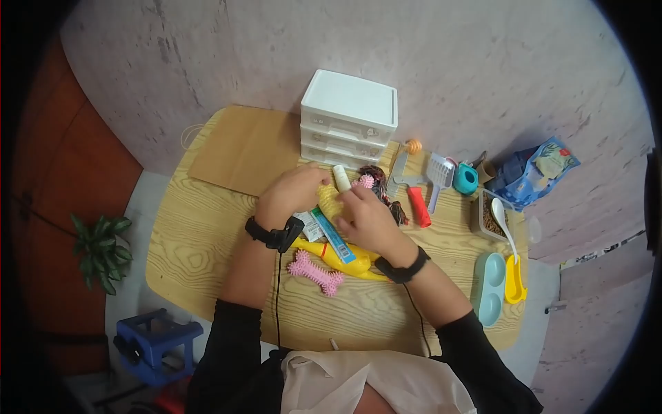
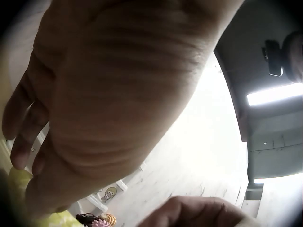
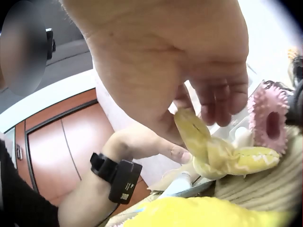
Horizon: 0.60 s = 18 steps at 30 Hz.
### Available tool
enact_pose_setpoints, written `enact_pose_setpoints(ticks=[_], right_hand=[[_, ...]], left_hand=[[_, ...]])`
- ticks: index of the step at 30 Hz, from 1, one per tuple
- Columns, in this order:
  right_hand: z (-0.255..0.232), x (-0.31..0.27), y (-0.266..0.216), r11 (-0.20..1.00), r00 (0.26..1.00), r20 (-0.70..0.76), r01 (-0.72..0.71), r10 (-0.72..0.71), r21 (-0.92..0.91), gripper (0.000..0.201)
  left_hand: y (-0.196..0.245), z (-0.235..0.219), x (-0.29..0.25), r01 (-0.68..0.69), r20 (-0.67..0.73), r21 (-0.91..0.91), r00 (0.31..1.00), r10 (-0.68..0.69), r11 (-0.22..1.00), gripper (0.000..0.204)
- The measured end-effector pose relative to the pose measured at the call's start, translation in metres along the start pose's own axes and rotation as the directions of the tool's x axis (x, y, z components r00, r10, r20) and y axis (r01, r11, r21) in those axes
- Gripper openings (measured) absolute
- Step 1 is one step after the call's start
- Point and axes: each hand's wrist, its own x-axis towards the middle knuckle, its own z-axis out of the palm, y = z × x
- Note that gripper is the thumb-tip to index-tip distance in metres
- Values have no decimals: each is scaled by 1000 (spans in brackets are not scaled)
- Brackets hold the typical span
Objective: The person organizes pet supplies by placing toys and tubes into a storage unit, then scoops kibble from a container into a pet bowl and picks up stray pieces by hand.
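Observation:
A yellow, bumpy, knotted toy [image 1: 329,201] [image 3: 213,153] is between the two hands above the middle of the table. The left hand [image 1: 293,190] [image 2: 109,94] [image 3: 142,142] grips its left side; in the left wrist view part of the yellow toy [image 2: 54,219] shows below the fingers. The right hand [image 1: 372,217] [image 3: 175,56] pinches one end, its fingertips partly hidden behind the toy. Below the hands lie a yellow rubber chicken [image 1: 358,268] [image 3: 189,213], a blue packet [image 1: 334,238] and a pink spiky bone [image 1: 315,274].
White drawers [image 1: 349,114] stand at the back, beside a cardboard sheet [image 1: 245,152]. Around the right side are a white tube [image 1: 341,178], rope toy, red handle [image 1: 418,207], litter scoop [image 1: 439,176], kibble box [image 1: 483,224], blue bag [image 1: 534,172] and double bowl [image 1: 490,290].

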Motion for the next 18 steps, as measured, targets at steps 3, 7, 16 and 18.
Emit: enact_pose_setpoints(ticks=[3, 7, 16, 18], right_hand=[[15, 6, -2, 988, 998, 47, 40, -33, -150, 49], [17, 12, 4, 984, 964, 211, -142, 163, -111, 67], [-38, 1, 9, 946, 970, 208, -181, 127, 270, 54], [-63, -2, -2, 977, 966, 244, -132, 89, 165, 51]], left_hand=[[2, 0, -3, -57, -29, -34, 998, 56, 998, 39], [10, -9, -10, 152, 24, -303, 988, -152, 941, 37], [15, -6, -25, 12, -36, -869, 996, -86, 495, 45], [18, -13, -20, 44, 28, -867, 999, -39, 496, 43]])
